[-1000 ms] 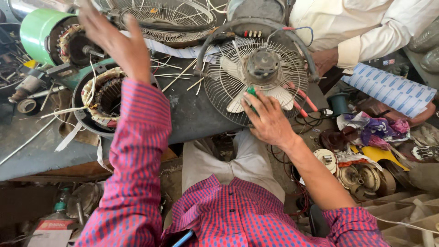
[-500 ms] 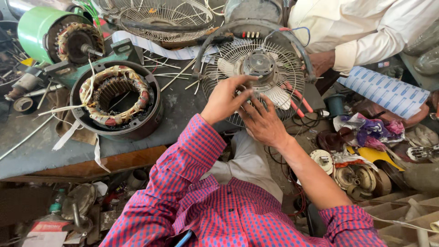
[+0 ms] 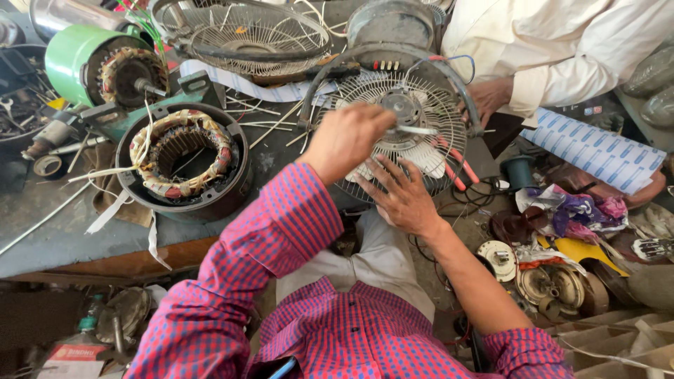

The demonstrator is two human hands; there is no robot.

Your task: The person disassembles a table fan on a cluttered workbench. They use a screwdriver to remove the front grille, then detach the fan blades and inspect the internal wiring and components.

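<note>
A small table fan with a round wire grille lies face up on the bench edge, its hub in the middle. My left hand is closed around a thin metal tool whose tip points across the hub. My right hand lies flat on the lower part of the grille, fingers spread. Red-handled pliers rest on the grille just right of my right hand. Both my sleeves are red checked cloth.
Another person in a white shirt has a hand at the fan's right rim. A wound motor stator, a green motor and a second fan guard crowd the bench. Striped paper and scrap parts lie right.
My left hand came from the far left by the green motor over to the fan hub and now grips the thin tool. My right hand slid lower on the grille.
</note>
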